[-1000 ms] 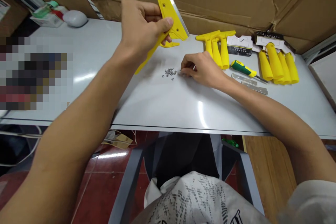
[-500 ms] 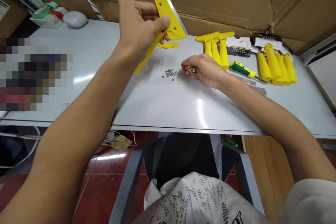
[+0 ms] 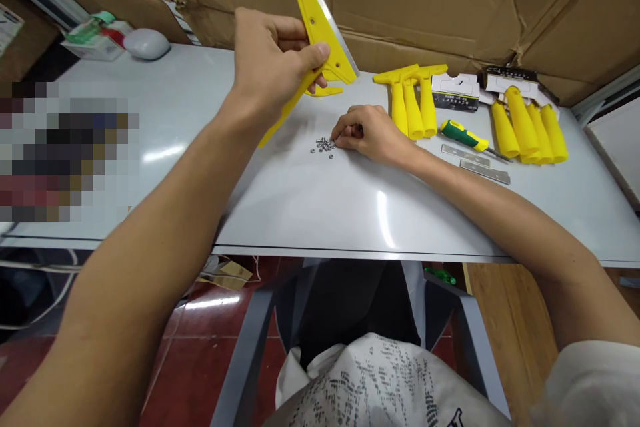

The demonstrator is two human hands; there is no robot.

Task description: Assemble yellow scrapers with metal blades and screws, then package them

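left hand (image 3: 273, 63) — fingers pinching yellow scraper (image 3: 321, 28) | right hand (image 3: 367, 133) — fingers at screws (image 3: 324, 145), hold unclear

Right grip (image 3: 367, 135) shifted left, rolled palm-down, now at right edge of screw pile (image 3: 324, 145).

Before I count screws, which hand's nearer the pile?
Right. The right hand is beside the screw pile; the left hand is raised left of it, holding a scraper.
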